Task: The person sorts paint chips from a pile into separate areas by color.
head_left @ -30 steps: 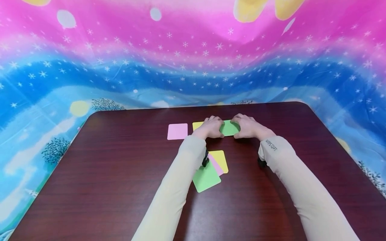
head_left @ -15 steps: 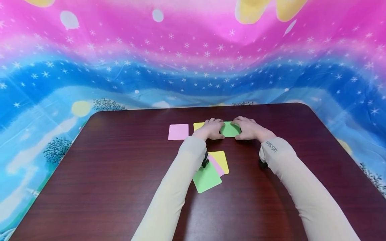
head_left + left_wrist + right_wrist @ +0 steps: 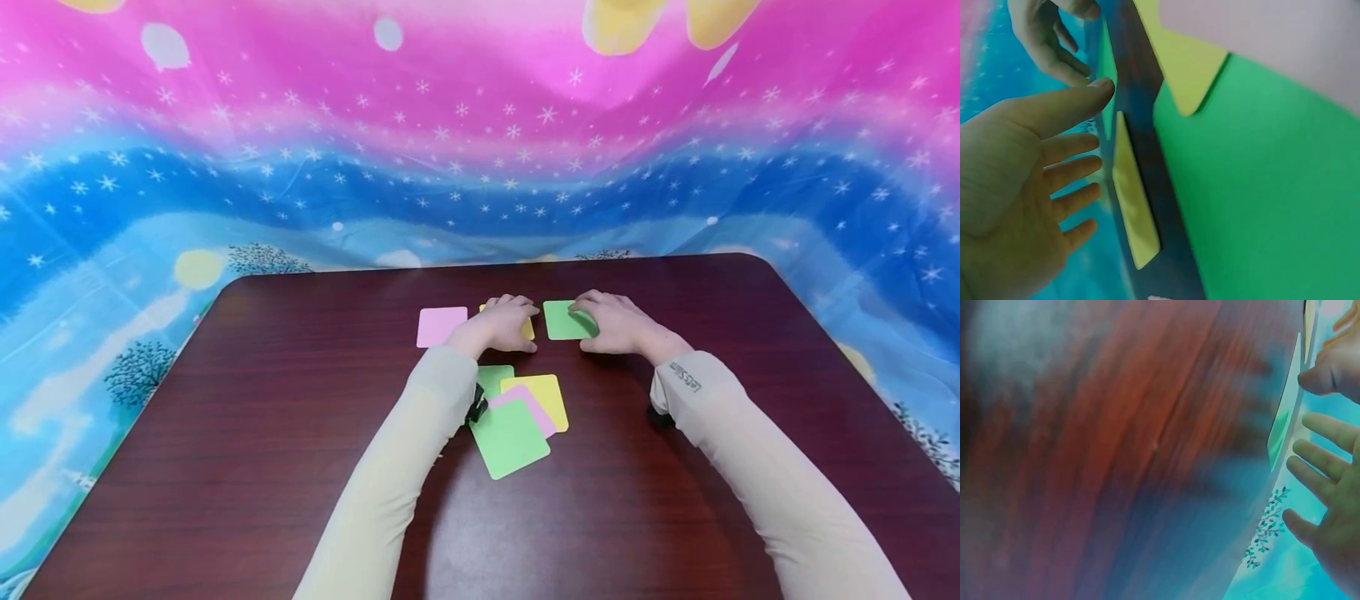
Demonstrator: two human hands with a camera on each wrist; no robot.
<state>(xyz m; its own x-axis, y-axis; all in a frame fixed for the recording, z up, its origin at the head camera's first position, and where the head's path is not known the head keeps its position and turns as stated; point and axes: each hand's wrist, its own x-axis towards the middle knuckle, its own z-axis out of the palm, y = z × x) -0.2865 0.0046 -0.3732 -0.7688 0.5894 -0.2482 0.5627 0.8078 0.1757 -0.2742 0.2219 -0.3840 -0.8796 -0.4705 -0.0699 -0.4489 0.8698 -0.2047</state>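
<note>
**On the far half of the table: two hands, two cards**

On the dark wood table [image 3: 225, 467], largest first: the star-print cloth [image 3: 480, 150] hangs behind as a backdrop, w/ the table edge just in front of it. Both sleeved arms reach fwd to a row of cards at the far middle.

Right hand [image 3: 611, 321] lies flat on the far green card [image 3: 557, 320], fingers fairly straight, pressing rather than pinching; the card sits flat on the wood. Left hand [image 3: 501, 325] lies over the yellow card [image 3: 527, 327], covering most of it; in the left wrist view the fingers look relaxed and spread, holding nothing. The two hands are near each other but apart, w/ bare wood between the yellow and green cards. A pink card [image 3: 441, 326] lies just left of the left hand, untouched.

Nearer the body is a loose, overlapping pile [image 3: 521, 417]: big green on top, pink and yellow under it, another green poking out at the back.

Judgement on doing this well: keep fingertips flat, slide each card w/out lifting a corner, square edges to the pink one, keep gaps even, and don't drag a sleeve thru the pile.

Containers: none in view, no tray, box or bin; the cards lie straight on the table. Right wrist view is too blurred to add more.
</note>
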